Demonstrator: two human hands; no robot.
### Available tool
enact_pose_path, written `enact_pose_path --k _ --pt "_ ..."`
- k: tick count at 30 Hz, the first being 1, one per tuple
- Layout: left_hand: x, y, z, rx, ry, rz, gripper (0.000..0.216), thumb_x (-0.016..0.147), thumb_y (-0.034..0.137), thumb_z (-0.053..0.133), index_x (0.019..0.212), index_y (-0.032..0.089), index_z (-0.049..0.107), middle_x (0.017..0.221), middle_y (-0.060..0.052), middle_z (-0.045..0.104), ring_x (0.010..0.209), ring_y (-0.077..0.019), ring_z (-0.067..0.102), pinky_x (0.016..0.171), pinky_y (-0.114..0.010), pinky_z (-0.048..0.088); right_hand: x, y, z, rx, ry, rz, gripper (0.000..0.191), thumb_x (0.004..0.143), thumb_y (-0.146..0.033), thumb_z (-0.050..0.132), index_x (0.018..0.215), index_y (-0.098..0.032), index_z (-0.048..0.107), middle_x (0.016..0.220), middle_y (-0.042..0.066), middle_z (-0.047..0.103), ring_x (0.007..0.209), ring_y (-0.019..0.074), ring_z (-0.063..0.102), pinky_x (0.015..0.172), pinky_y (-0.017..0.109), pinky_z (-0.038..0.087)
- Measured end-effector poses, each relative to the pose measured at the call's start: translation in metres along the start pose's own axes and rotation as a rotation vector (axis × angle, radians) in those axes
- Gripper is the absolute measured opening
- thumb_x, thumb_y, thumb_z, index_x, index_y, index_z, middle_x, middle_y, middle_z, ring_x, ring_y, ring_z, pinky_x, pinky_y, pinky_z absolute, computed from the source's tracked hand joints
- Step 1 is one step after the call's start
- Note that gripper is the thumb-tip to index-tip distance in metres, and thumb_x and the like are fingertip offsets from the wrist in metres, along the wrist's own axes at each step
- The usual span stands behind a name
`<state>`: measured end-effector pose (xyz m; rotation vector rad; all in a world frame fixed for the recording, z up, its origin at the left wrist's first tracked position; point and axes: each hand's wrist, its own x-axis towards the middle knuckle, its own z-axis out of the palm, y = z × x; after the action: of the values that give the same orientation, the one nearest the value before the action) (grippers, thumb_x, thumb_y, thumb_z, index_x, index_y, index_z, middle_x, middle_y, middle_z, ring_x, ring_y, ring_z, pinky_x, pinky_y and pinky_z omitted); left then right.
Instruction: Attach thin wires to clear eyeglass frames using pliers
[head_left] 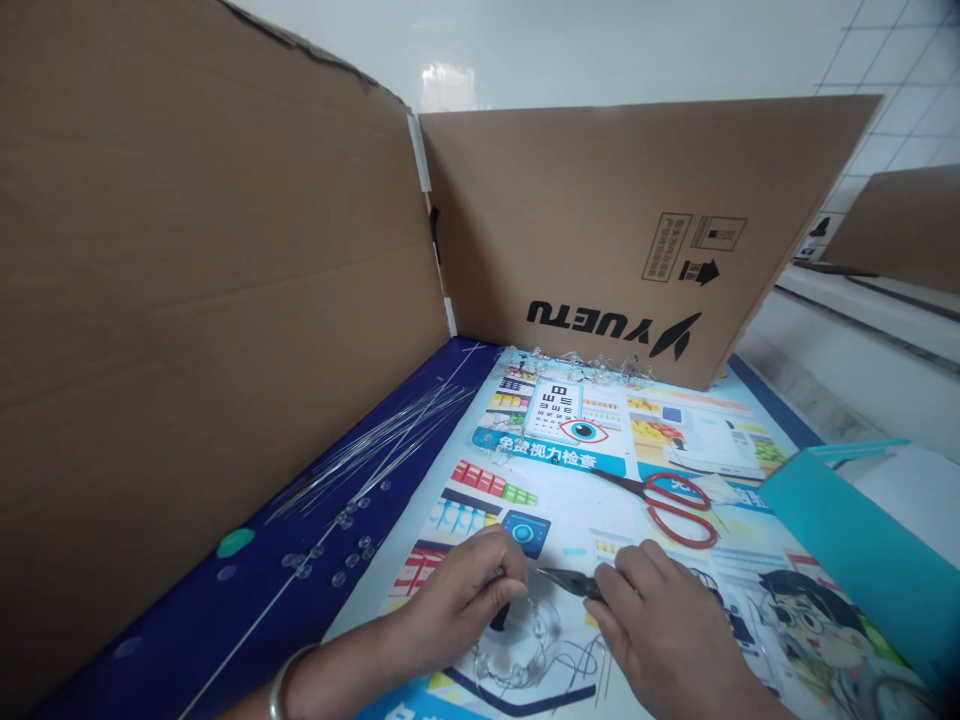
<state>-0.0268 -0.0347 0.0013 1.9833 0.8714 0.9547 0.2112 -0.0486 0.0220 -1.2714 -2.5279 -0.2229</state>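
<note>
our right hand has its fingers wrapped closed round slim, dark-metal pliers with a smooth, tapering nose. they point left, long axis nearly level across our view, tip just beside our left hand. there our thumb and forefinger pinch a looped strand of clear, round beads on thin wire, curling low over a printed, multicoloured sheet; the exact pinch point is hidden from us.

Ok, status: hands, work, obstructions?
Left hand pinching beaded wire. Right hand gripping pliers, tips toward left hand. Red-handled scissors just beyond, seemingly not blocking.
</note>
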Motion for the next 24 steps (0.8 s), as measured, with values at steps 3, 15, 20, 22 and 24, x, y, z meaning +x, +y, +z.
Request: enact_pose_path --k 3,15,20,22,24 --pt "-0.0001 -0.0022 -0.0003 -0.096 0.009 -0.026 0.016 0.091 0.025 0.046 0.078 0.016 0.049 0.079 -0.003 0.053 0.073 -0.0141 0.05 0.069 -0.027 0.039 0.0013 0.0002 -0.0017 0.009 0.013 0.006 0.006 0.084 -0.028 0.05 0.083 -0.022 0.05 0.079 0.003 0.051 0.074 0.0205 0.043 0.062 0.031 0.028" --pt "0.0023 -0.0006 -0.0039 -0.274 0.021 -0.074 0.014 0.088 0.024 0.053 0.077 0.015 0.053 0.081 -0.004 0.057 0.075 -0.0146 0.053 0.07 -0.028 0.041 -0.0005 -0.003 -0.0011 0.097 -0.027 0.005 0.005 0.08 -0.027 0.054 0.081 -0.023 0.051 0.081 0.003 0.051 0.076 0.0206 0.043 0.063 0.031 0.028" --pt "0.0025 -0.0004 -0.005 -0.28 0.026 -0.04 0.015 0.087 0.026 0.054 0.076 0.015 0.055 0.081 -0.004 0.057 0.077 -0.0155 0.054 0.071 -0.029 0.042 -0.0015 -0.006 0.0 0.092 0.002 -0.007 0.008 0.076 -0.027 0.058 0.081 -0.023 0.052 0.08 0.002 0.052 0.076 0.0203 0.044 0.064 0.031 0.028" --pt "0.0031 0.0011 -0.0054 -0.265 0.024 -0.033 0.016 0.087 0.026 0.054 0.076 0.015 0.056 0.081 -0.005 0.057 0.078 -0.0158 0.054 0.071 -0.03 0.042 -0.0018 -0.0069 0.0003 0.088 0.014 -0.014 0.008 0.076 -0.026 0.058 0.081 -0.023 0.053 0.079 0.002 0.052 0.076 0.0203 0.044 0.064 0.031 0.028" --pt "0.0038 0.0025 -0.0056 -0.247 0.022 -0.03 0.017 0.087 0.027 0.054 0.075 0.015 0.056 0.081 -0.005 0.057 0.078 -0.0159 0.054 0.072 -0.03 0.042 -0.002 -0.0074 0.001 0.086 0.025 -0.02 0.009 0.075 -0.026 0.059 0.081 -0.023 0.053 0.079 0.002 0.052 0.075 0.02 0.044 0.064 0.031 0.028"
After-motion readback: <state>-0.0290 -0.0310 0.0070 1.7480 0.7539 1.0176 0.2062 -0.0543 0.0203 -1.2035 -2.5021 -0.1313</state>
